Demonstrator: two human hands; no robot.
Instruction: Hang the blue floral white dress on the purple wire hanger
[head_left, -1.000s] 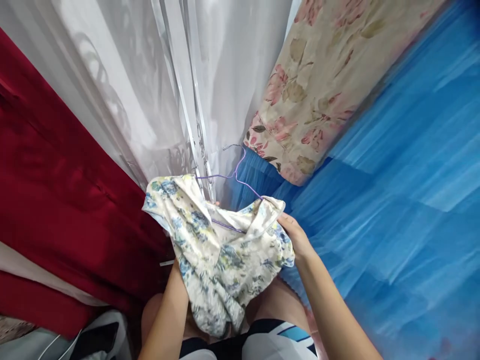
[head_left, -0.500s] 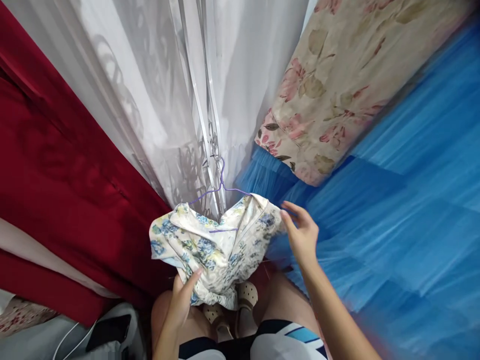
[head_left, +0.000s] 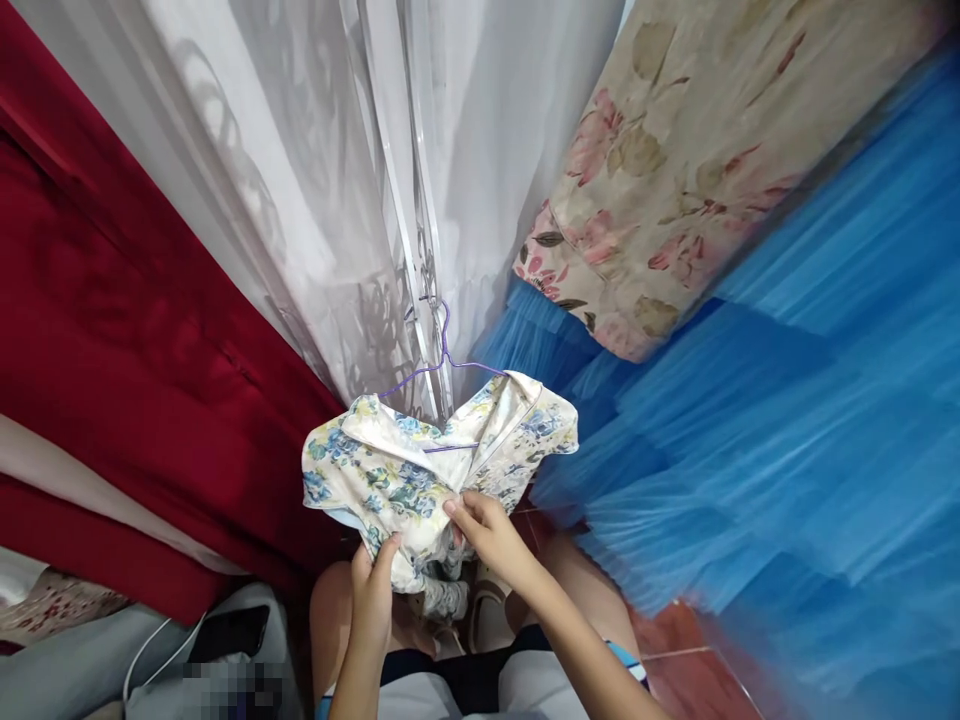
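A white shirt with blue and yellow flowers (head_left: 420, 465) hangs on a thin purple wire hanger (head_left: 444, 352), whose hook rests against the white window frame. My left hand (head_left: 373, 585) pinches the shirt's front from below, fingers closed on the cloth. Beside it, my right hand (head_left: 484, 530) grips the same front edge near the middle. Both hands sit just under the collar. My knees show below the shirt.
A sheer white curtain (head_left: 300, 180) hangs behind the hanger, with a dark red curtain (head_left: 112, 330) to the left. A flowered beige cloth (head_left: 675, 170) and blue tulle (head_left: 787, 430) fill the right. A dark phone with a white cable (head_left: 225, 635) lies at lower left.
The hanger's hook has come upright at the window frame. My right hand left the shirt's right shoulder, opened, then closed on the front next to my left hand.
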